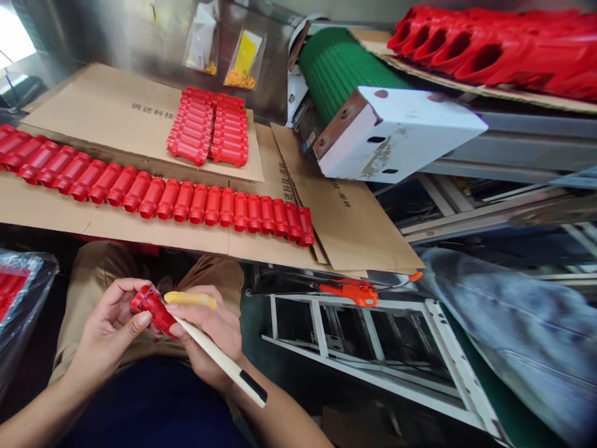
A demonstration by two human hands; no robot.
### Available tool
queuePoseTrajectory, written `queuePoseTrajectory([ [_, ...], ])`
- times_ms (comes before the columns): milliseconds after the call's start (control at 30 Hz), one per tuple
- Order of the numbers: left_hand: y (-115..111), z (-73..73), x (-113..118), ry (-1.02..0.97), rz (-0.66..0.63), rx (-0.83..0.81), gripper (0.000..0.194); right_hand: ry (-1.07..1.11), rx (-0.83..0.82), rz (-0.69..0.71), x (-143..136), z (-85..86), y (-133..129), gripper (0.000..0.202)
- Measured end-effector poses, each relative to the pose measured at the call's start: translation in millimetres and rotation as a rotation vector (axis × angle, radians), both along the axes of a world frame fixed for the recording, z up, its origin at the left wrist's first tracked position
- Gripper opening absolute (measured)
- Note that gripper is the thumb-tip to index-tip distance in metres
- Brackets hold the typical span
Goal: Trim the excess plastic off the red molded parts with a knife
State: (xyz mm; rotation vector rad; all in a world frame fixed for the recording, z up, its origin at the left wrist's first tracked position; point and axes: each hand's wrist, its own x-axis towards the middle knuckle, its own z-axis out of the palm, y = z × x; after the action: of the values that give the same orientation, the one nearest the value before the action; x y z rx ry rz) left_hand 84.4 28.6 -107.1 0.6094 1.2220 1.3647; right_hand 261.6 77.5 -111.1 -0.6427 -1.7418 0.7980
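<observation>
Above my lap, my left hand (109, 320) grips a red plastic tube-shaped part (155, 306) between thumb and fingers. My right hand (212, 330) is closed around a slim cream-coloured stick-like tool (219, 358) with a black band near its rear end. The tool slants up toward the red part; its tip is too small to make out. A yellow finger cot (189, 299) covers one right finger, and the right fingertips meet the part's lower end. Ahead, a long row of similar red parts (186, 200) lies side by side on cardboard.
More red parts (208, 127) lie in two stacks on a cardboard sheet (116, 99). Small plastic bags (245, 59) lie behind. At right stand a green conveyor belt (345, 68), its white bracket (396, 130), an orange-handled tool (352, 290) and a denim-clad leg (513, 330).
</observation>
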Motion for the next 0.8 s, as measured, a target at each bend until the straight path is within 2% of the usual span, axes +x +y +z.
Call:
queuePoseTrajectory([
  [267, -1.2, 2.6, 2.6, -0.019, 0.004, 0.0, 0.036, 0.008, 0.014, 0.018, -3.5, -4.2, 0.1, 0.021],
  [633, -2.6, 2.6, 6.4, 0.089, 0.024, 0.006, 0.035, -0.004, -0.007, -0.026, -5.1, -1.0, -2.2, 0.021],
  [800, -3.3, -2.1, 4.6, 0.136, 0.028, 0.031, 0.033, -0.023, 0.014, -0.047, -5.8, -0.4, -5.8, 0.024],
])
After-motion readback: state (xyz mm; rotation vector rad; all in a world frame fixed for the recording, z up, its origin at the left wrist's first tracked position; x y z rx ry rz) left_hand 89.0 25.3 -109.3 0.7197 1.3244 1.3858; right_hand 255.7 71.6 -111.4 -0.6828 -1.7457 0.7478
